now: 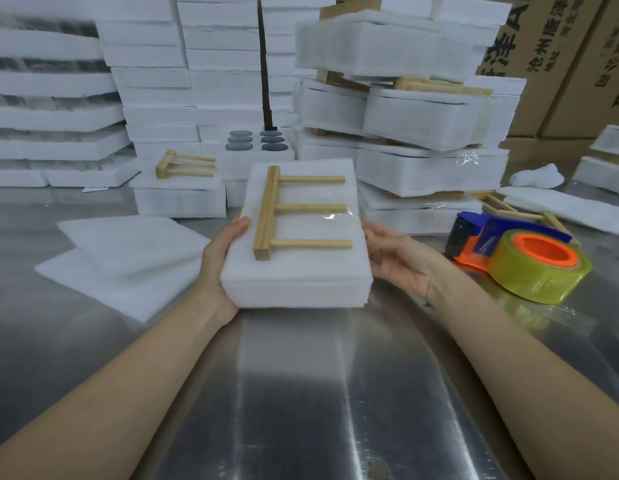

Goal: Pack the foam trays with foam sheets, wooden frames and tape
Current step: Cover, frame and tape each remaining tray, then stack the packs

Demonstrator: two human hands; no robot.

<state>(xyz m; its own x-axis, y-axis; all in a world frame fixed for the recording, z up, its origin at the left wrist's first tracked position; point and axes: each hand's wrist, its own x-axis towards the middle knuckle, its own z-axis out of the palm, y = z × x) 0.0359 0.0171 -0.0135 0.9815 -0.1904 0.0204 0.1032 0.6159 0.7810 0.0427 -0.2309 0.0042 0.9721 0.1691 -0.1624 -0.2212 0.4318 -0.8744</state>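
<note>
**Wrapped foam tray (294,275) held between two hands at the middle of a brushed-metal desk (301,393).**

At left, thin, soft white foam sheets (128,258) lie loosely overlapped on the desk. The left hand (225,258) grips the tray's left side, thumb curled onto the top face, the other fingers hidden beneath. The tray is a white rectangular block in a fibrous foam wrap. On it lies a pale wooden frame (266,213), one flat bar with three round dowels pointing right, crossed by a glossy strip of clear tape (335,213). The right hand (394,261) is open, its fingers nearly straight, tips at the tray's right edge. Farther right, a blue-and-orange tape dispenser (515,258) with a yellowish roll rests on the desk.
</note>
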